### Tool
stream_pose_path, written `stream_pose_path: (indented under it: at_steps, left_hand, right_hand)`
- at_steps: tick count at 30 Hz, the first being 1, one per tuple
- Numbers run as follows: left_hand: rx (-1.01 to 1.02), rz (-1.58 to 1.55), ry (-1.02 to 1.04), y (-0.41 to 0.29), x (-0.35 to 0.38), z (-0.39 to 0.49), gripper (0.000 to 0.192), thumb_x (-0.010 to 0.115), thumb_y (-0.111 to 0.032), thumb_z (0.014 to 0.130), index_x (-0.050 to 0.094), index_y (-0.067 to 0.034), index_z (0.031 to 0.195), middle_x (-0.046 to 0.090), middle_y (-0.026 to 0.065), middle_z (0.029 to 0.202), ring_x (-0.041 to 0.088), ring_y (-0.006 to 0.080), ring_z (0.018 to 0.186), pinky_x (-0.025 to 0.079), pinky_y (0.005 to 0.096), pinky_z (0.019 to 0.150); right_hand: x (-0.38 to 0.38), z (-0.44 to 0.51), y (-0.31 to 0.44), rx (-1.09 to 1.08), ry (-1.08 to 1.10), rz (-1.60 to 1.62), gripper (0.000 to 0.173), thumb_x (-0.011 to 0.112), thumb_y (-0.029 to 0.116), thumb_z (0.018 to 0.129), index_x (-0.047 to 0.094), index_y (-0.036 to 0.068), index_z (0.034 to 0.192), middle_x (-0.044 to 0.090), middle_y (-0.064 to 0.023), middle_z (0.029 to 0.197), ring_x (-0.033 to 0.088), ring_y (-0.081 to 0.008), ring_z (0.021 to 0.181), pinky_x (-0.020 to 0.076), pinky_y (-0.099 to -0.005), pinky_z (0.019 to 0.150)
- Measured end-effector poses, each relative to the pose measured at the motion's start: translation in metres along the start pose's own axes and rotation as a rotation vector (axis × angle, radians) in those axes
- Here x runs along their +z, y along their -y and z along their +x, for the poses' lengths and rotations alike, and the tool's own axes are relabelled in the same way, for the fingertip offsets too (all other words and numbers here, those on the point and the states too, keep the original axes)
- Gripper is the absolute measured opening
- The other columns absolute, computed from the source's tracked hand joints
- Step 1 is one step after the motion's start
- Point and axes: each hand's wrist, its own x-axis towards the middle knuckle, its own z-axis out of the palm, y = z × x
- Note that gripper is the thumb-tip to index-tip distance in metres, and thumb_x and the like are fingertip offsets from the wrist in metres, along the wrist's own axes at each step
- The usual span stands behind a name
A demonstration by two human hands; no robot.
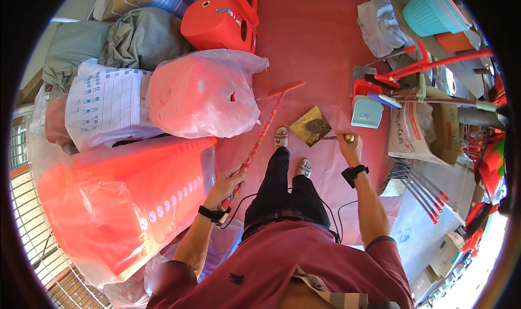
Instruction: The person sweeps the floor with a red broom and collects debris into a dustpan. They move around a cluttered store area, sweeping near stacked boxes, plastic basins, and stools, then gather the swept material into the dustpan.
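Observation:
My left hand (226, 187) is closed around the red patterned handle of a broom or push-type sweeper (264, 125). Its narrow red head (286, 89) lies across the red floor ahead of my feet. On the other side, my right hand (349, 144) grips the metal handle of a gold-coloured dustpan (311, 125). The end of that handle shows as a brass-like knob above my fingers. A dark patch covers part of the pan; whether it is dirt or a reflection I cannot tell. The pan is in front of my sandalled feet (281, 138).
Plastic-wrapped red stacked goods (126, 199), a wrapped pink bundle (203, 93) and red plastic stools (220, 20) line the left. To the right are a pale green dustpan (366, 111), an open cardboard box (423, 125), turquoise baskets (435, 9) and several metal-handled tools (419, 195).

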Motion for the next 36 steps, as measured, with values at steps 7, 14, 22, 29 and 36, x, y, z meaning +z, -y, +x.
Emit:
stream_pose_path:
  at_steps: [7,14,22,29,36]
  left_hand:
    - [0.132,0.046,-0.055,-0.004,0.02,0.093,0.019,0.057,-0.028,0.107,0.062,-0.014,0.118,0.056,-0.0018,0.069,0.048,0.0068,0.044,0.037,0.0241,0.038]
    - [-0.085,-0.063,-0.025,0.048,0.047,0.042,0.017,0.058,-0.033,0.107,0.06,-0.018,0.114,0.052,-0.0041,0.066,0.045,0.0045,0.043,0.036,0.0236,0.037]
    - [-0.102,-0.207,0.03,0.04,0.004,-0.067,0.025,0.057,-0.025,0.108,0.06,-0.012,0.128,0.048,-0.0055,0.067,0.039,0.002,0.04,0.033,0.0194,0.036]
    - [-0.035,0.087,0.021,0.065,0.012,0.001,0.028,0.061,-0.018,0.102,0.061,-0.013,0.13,0.051,-0.0048,0.068,0.047,0.0036,0.046,0.037,0.0218,0.04]
    - [-0.159,-0.363,0.253,0.077,-0.011,-0.04,0.05,0.059,-0.013,0.104,0.048,-0.013,0.152,0.049,-0.0054,0.068,0.045,0.0045,0.042,0.037,0.0212,0.039]
  right_hand:
    - [0.013,-0.002,-0.027,-0.006,0.079,0.007,0.019,0.072,0.03,0.086,0.081,0.016,0.095,0.076,-0.0166,0.091,0.074,-0.0363,0.092,0.0578,-0.0432,0.08]
    - [0.037,-0.002,-0.015,-0.008,0.095,-0.019,0.021,0.071,0.026,0.083,0.081,0.013,0.095,0.078,-0.0134,0.092,0.075,-0.032,0.088,0.0582,-0.0405,0.082]
    - [0.065,0.022,0.002,0.085,0.111,-0.159,0.026,0.07,0.039,0.084,0.081,0.02,0.098,0.076,-0.0164,0.097,0.072,-0.0396,0.097,0.0575,-0.0474,0.085]
    - [0.073,0.028,0.007,0.085,0.126,-0.122,0.031,0.071,0.043,0.085,0.081,0.019,0.1,0.076,-0.0171,0.095,0.072,-0.0398,0.097,0.0573,-0.0474,0.085]
    - [0.08,0.04,0.0,0.091,0.122,-0.141,0.032,0.072,0.042,0.083,0.08,0.016,0.1,0.077,-0.0161,0.094,0.072,-0.0394,0.094,0.0568,-0.0461,0.085]
